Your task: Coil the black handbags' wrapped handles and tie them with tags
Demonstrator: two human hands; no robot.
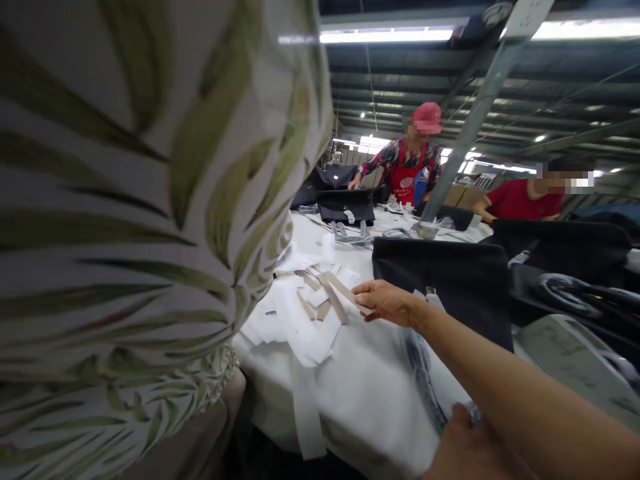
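Observation:
My right hand point(387, 301) reaches over the white-covered table point(370, 373). Its fingers are closed on the end of a flat beige strip point(345, 293), at the edge of a loose pile of white paper pieces point(300, 327) and other beige strips. Low in the view, partly covered by my right forearm, my left hand point(463, 443) is bent round a strap wrapped in clear plastic point(425, 380); most of its fingers are hidden. A black bag point(443, 277) with a small metal clasp stands just beyond my right wrist.
Close on the left, a person in a leaf-patterned top point(150, 200) blocks much of the view. Co-workers in a red apron point(403, 177) and a red shirt point(525, 199) work farther back. More black bags point(345, 205), a pale box point(575, 367) and a metal post point(465, 127) stand around.

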